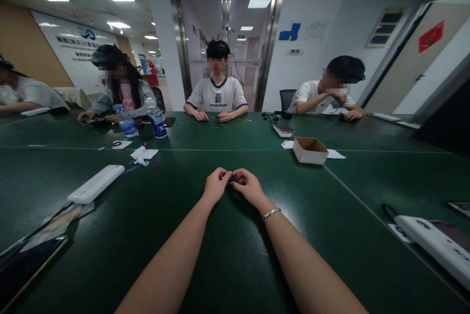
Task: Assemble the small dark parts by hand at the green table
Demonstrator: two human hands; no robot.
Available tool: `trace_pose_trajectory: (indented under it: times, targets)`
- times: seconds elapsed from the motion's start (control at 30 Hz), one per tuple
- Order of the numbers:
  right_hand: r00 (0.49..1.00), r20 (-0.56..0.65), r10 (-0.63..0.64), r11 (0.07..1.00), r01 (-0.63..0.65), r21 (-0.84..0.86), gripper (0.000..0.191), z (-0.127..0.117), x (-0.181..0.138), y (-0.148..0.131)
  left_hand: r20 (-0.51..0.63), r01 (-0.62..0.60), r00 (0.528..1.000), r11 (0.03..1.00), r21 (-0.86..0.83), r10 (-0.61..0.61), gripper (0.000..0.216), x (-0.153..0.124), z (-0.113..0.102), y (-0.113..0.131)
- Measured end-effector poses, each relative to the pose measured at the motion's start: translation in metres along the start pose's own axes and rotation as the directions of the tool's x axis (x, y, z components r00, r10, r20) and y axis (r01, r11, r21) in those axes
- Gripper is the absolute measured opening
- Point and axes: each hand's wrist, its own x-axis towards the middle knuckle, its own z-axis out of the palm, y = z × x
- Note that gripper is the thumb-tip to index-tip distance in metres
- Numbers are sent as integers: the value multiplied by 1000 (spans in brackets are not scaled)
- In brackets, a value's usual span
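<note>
Two bare hands work at close quarters over a dark green table (235, 260), their fingertips nearly meeting. The left hand (215, 188) and the right hand (250, 188) both pinch a small dark object (234, 178), which lies between the opposed thumbs and forefingers; the gap within each grip is narrow. The object is mostly covered by the fingers and, at this scale, its exact kind cannot be told. A silver bracelet (271, 213) encircles the right wrist, behind the fingers.

Beyond the fingers and to their right stands an open-topped cardboard box (307, 156), with a white paper slip (337, 154) beside it. Farther off on that side, a phone (283, 128) rests on a white base. Left of and beyond the fingers are crumpled white paper (141, 154), a thin red strip (159, 164) and two labelled plastic bottles, one pale (127, 124), one dark blue (158, 125). Nearer the wearer, well left of the fingers, lies a white oblong device (97, 184); a dark-screened phone (29, 270) lies nearer still. Directly opposite the fingers, across the table, sits a person in a white T-shirt (217, 94), forearms on its edge.
</note>
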Motion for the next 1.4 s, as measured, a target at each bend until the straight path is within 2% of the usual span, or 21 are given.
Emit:
trace_pose_trajectory:
  times: [0.07,0.13,0.3,0.43,0.53,0.6,0.77,0.97,1.4]
  targets:
    - [999,1,47,996,-47,76,28,0,0,0,-31,-23,999,997,80,26,26,0,-1,0]
    - [997,17,76,985,-77,156,28,0,0,-1,-36,-7,999,998,70,10,26,1,-2,-2]
    - [995,25,93,965,-96,244,33,-2,0,-6,7,89,996,984,-156,-89,25,5,-5,-2]
    - [989,-10,145,944,-135,300,40,-4,1,-6,105,194,980,908,-371,-167,21,7,-8,1]
    - [983,-19,184,924,-167,344,44,-5,2,-6,177,228,970,863,-450,-164,22,7,-9,2]
    - [981,-21,193,919,-174,353,44,-6,2,-6,180,219,972,862,-456,-152,24,6,-10,1]
    - [984,-28,175,926,-155,346,43,-5,3,-6,94,184,983,892,-412,-159,29,5,-7,1]
    - [984,-22,176,912,-155,381,42,-5,3,-4,120,112,990,951,-290,-79,38,2,-3,2]
    - [982,48,181,885,-184,428,45,-6,4,-3,128,173,982,946,-275,-142,34,3,-7,10]
